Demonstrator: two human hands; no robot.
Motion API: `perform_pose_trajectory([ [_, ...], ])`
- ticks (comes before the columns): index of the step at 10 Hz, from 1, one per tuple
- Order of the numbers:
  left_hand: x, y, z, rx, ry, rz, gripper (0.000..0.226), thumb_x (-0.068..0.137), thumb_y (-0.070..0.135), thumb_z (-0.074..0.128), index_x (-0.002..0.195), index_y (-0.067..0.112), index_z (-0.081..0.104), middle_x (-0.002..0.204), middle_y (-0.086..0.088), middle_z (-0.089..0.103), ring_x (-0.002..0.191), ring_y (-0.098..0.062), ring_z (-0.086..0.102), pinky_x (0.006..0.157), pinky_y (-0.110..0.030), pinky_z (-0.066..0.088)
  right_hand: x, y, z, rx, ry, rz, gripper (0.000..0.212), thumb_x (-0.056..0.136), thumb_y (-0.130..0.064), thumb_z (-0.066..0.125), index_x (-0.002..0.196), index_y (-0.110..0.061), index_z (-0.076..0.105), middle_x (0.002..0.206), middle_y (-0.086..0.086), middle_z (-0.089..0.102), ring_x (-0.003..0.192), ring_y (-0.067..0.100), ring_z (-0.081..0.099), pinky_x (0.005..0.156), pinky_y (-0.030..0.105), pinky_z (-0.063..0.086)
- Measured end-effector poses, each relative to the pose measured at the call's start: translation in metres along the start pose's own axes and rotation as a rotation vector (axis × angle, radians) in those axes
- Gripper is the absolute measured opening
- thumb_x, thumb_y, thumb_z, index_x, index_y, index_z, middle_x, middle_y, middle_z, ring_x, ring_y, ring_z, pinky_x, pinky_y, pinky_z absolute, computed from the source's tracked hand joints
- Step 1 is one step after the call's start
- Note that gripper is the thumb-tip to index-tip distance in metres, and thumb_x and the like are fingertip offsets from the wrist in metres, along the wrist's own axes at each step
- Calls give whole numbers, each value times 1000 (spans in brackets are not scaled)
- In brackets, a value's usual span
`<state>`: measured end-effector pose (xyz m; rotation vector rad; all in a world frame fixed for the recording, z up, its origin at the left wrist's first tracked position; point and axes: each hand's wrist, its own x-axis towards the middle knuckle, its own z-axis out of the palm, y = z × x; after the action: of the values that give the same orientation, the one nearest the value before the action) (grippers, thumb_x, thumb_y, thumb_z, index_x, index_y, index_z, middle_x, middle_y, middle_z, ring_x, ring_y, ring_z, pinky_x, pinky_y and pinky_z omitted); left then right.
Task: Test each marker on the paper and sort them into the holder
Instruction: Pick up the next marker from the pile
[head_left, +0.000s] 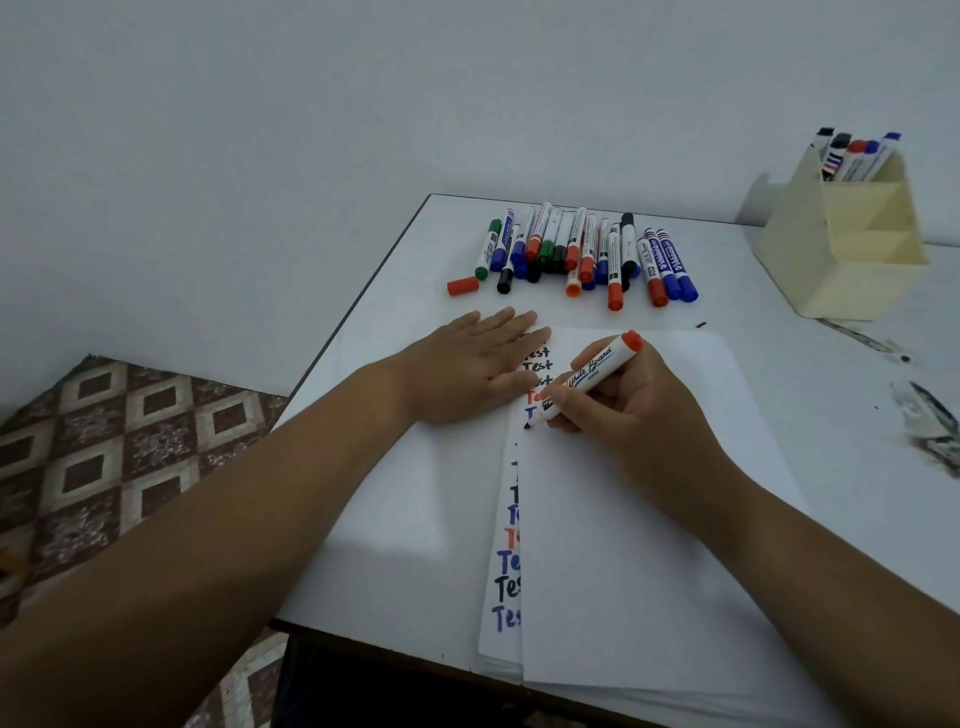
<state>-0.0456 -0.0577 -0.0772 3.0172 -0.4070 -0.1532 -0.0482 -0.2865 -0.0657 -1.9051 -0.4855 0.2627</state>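
A white table (395, 332) stands against a pale wall, with a brown diamond-patterned floor (119, 447) to its left. In the head view, a stack of white paper (623, 545) lies on the near part of the table, its top sheet shifted to the right so that a column of handwritten "Test" words in black, blue and red shows along the left edge of the sheet beneath.

The left hand (467, 364) lies flat, fingers straight and together, pressing the paper's far left corner. The right hand (618, 400) grips a red marker (587, 376), uncapped, tilted with its tip down at the paper just below the last written words; whether the tip actually touches the sheet is hard to tell.

Farther back, a pile of markers (582, 249) in green, blue, red and black lies in a rough row, and a loose red cap (463, 286) sits just beside its left end. At the far right stands a cream holder (852, 260) with several compartments; a few markers stand upright in its rearmost one. Dark smudges (930, 415) mark the table's right side.
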Motion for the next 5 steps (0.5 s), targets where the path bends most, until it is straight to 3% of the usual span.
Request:
perform_pose_trajectory([
  [2,1,0,1,-1,-3,-1,62,104,56,18,159,34,-1,166,10,-8,151,-4,-13,124,-32,-5,-1,-1,-1,38,46,-7,28,89,-25,75,108,-19,55,98,1,75,79,12,76,78,29,63],
  [5,0,1,0,-7,-5,1,62,104,56,18,158,34,-1,166,10,-8,151,-4,-13,124,-33,-4,-4,1,0,17,43,-39,25,88,-24,76,102,-24,56,93,0,75,83,17,76,82,44,63],
])
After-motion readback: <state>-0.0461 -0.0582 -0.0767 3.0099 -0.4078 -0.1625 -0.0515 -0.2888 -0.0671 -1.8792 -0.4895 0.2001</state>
